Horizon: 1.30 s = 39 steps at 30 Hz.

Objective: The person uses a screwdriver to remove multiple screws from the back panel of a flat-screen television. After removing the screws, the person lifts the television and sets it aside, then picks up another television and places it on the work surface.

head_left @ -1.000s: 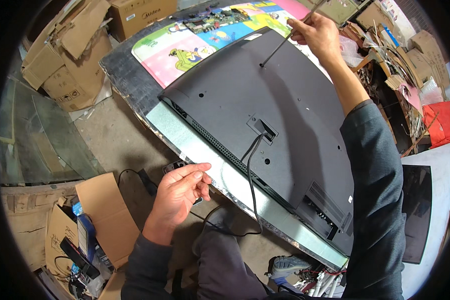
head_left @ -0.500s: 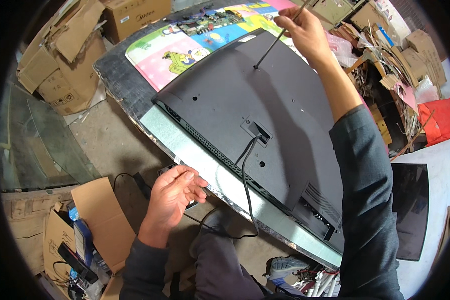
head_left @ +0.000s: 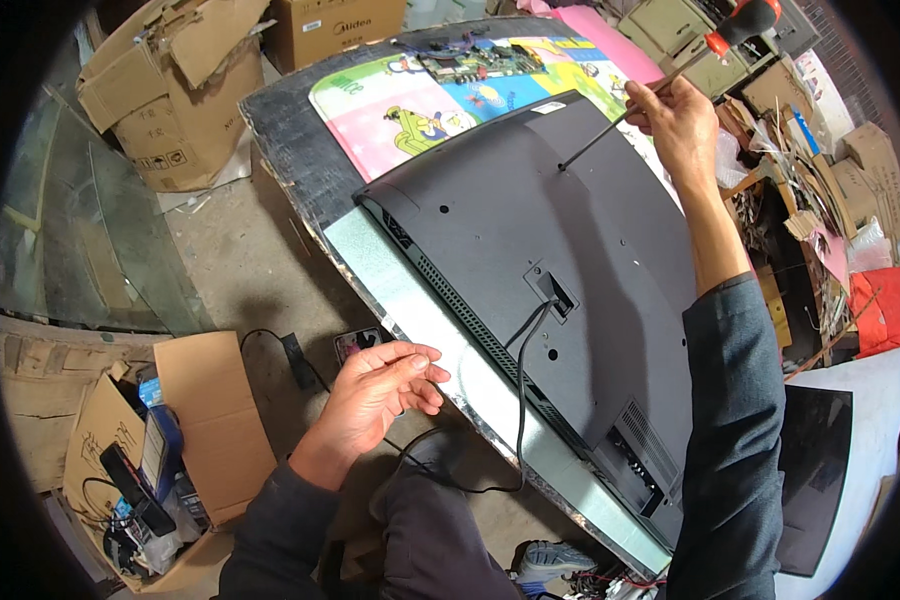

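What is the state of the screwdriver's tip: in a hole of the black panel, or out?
Apparently in: the screwdriver ends at a dark hole in the black panel; how deep, I cannot tell.

Left of the tabletop [head_left: 295,145], greyish floor [head_left: 225,245] stretches toward glass sheets [head_left: 95,240], a shadow [head_left: 262,312] darkening it near the tabletop's edge. Cardboard cartons [head_left: 175,140] stand past the tabletop's far left corner; beige cabinets [head_left: 660,32] stand beyond the tabletop.

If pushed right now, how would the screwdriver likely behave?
The screwdriver is probably stiff, since it looks long and straight. It may tip over if the right hand lets go, as it slants up from the panel.
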Available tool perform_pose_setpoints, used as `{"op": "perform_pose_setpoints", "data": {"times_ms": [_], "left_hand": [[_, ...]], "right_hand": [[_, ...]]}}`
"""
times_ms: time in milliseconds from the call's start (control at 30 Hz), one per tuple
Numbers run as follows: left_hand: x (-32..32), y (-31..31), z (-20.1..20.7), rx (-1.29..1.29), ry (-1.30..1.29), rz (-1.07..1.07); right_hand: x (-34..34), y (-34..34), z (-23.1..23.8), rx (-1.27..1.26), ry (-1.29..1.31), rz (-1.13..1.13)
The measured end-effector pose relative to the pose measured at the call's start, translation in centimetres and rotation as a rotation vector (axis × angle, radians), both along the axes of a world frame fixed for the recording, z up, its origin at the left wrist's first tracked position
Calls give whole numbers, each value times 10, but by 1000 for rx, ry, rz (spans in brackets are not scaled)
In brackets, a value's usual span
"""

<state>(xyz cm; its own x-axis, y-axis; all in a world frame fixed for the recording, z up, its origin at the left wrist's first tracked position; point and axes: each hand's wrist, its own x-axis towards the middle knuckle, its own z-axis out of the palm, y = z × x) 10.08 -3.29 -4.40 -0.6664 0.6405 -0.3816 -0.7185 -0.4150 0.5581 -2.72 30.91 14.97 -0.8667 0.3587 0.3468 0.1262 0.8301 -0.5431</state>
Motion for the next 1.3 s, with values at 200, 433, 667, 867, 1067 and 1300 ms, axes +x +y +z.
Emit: {"op": "perform_pose_setpoints", "data": {"times_ms": [200, 433, 667, 867, 1067, 1300], "left_hand": [[0, 1, -9, 28, -15, 20], [-5, -2, -11, 68, 66, 14], [-14, 4, -6, 13, 109, 114], [-30, 13, 4, -18, 61, 136], [-31, 12, -2, 28, 83, 85], [-34, 17, 3, -85, 195, 147]], "right_hand": [[-8, 20, -17, -210, 202, 199], [-7, 7, -11, -57, 181, 112], [28, -63, 8, -300, 382, 484], [45, -101, -2, -309, 316, 534], [37, -110, -23, -369, 319, 518], [27, -120, -19, -89, 148, 564]]}}
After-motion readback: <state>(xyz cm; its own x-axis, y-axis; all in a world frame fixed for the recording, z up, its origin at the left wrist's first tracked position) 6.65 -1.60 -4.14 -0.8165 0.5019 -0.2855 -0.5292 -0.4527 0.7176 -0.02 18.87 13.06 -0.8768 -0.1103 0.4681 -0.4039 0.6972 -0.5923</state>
